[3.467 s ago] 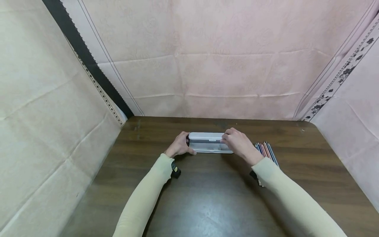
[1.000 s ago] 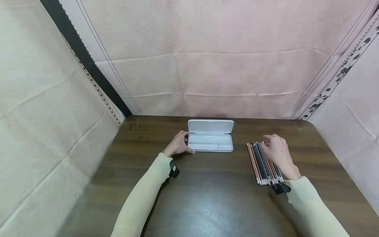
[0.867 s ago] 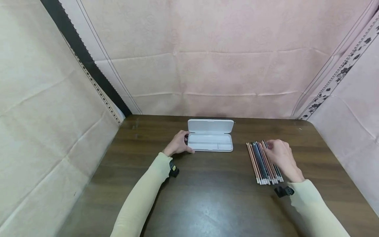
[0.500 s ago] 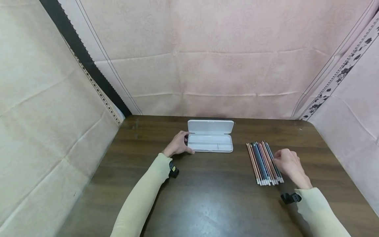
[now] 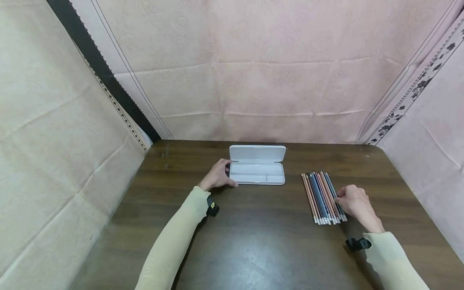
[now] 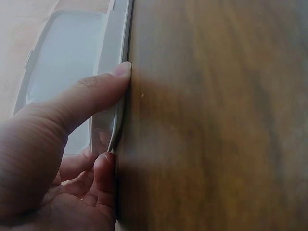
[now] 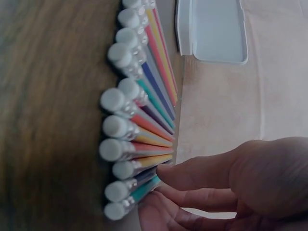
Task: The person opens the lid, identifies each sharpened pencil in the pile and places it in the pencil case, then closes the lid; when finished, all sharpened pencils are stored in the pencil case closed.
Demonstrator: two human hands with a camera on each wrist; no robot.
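Note:
A white pencil case [image 5: 248, 177] lies near the far side of the table with its lid [image 5: 257, 153] raised behind it. My left hand [image 5: 216, 176] grips the case's left end, the thumb [image 6: 103, 91] along its front edge and the fingers round the end. To the right lies a row of several striped pencils [image 5: 320, 197], white erasers towards me. My right hand [image 5: 357, 203] is at the row's right edge. In the right wrist view its thumb and fingers pinch the outermost pencil [image 7: 144, 189], a teal one; the fingertips are partly hidden.
The brown wooden table [image 5: 250, 241] reaches to a pale cloth backdrop [image 5: 272, 80] at the back and both sides. A thin divider [image 5: 266, 177] stands in the case's tray. Each wrist carries a small black camera.
The lid has been lifted from partly open to fully raised. My right hand has gone from the case to the pencils, then along their right side towards me. The left hand stays put.

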